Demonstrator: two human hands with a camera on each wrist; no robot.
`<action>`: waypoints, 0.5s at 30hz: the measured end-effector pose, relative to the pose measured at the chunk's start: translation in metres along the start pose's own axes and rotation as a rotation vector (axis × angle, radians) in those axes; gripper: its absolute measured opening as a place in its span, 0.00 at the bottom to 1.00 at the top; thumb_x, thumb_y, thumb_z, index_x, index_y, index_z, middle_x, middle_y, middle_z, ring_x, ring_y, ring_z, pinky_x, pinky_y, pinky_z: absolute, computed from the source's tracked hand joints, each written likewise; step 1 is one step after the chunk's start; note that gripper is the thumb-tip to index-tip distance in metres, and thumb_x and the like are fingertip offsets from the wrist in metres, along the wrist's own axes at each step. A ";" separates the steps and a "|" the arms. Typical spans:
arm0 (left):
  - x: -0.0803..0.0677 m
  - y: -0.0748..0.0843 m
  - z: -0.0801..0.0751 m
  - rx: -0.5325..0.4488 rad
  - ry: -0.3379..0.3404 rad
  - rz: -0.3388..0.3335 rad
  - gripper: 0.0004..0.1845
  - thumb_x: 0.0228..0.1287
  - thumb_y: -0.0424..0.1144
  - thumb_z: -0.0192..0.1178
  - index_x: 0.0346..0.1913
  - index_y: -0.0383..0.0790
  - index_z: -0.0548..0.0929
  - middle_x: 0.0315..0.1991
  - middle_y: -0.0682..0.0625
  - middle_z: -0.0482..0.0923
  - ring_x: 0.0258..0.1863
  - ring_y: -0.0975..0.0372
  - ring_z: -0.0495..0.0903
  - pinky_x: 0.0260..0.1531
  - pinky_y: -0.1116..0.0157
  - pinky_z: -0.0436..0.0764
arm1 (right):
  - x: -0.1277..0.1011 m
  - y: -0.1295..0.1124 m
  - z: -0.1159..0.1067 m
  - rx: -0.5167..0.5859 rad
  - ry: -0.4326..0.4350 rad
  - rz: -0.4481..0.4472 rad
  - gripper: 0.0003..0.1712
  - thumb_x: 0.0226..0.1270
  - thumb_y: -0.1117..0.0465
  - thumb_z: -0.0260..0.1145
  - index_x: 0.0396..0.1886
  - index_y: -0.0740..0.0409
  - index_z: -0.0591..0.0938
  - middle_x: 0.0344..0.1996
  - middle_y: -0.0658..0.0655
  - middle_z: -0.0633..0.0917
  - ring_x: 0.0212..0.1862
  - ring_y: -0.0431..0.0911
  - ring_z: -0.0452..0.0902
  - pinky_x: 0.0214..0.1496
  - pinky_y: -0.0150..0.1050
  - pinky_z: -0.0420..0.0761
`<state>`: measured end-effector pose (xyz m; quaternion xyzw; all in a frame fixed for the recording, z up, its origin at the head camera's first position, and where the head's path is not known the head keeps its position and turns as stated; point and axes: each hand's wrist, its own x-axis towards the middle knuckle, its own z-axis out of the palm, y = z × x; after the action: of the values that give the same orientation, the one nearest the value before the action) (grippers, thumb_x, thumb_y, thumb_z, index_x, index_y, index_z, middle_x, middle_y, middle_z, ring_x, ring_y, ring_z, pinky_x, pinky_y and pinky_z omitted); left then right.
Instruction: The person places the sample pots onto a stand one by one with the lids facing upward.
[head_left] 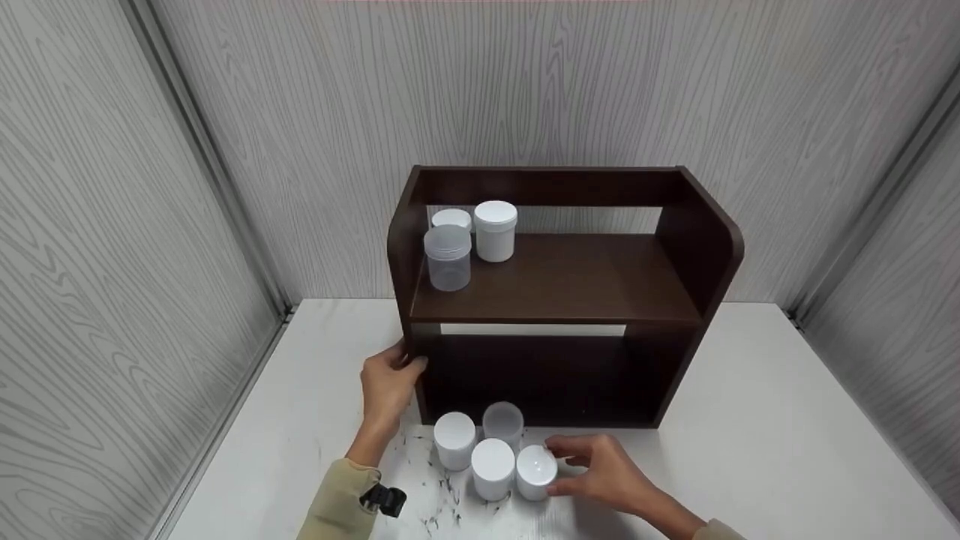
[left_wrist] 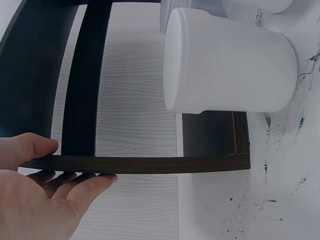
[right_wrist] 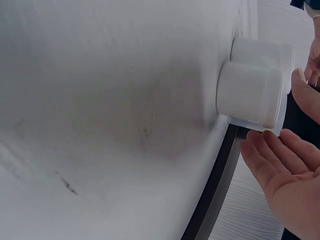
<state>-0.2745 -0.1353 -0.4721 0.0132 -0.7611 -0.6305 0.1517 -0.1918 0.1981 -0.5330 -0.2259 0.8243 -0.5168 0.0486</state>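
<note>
White jar (head_left: 535, 472) just beside right hand's fingers (head_left: 564, 448).

Lower opening partly blocked
Four jars (head_left: 491, 450) crowd the bench (head_left: 787, 450) before the shelf (head_left: 559, 285); its right side stays open.

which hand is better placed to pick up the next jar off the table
Probably the right hand: its fingers already touch the rightmost white jar in the group in front of the shelf. The left hand is busy gripping the shelf's left side panel.
</note>
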 end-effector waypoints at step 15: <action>-0.001 0.001 0.000 0.022 0.008 -0.003 0.26 0.69 0.32 0.65 0.66 0.23 0.78 0.58 0.32 0.83 0.58 0.45 0.84 0.53 0.58 0.84 | 0.007 0.009 0.010 0.085 -0.030 0.001 0.39 0.50 0.66 0.87 0.61 0.77 0.81 0.59 0.70 0.84 0.57 0.63 0.84 0.58 0.43 0.84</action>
<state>-0.2736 -0.1352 -0.4715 0.0186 -0.7673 -0.6223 0.1537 -0.1977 0.1907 -0.5444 -0.2309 0.8009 -0.5479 0.0709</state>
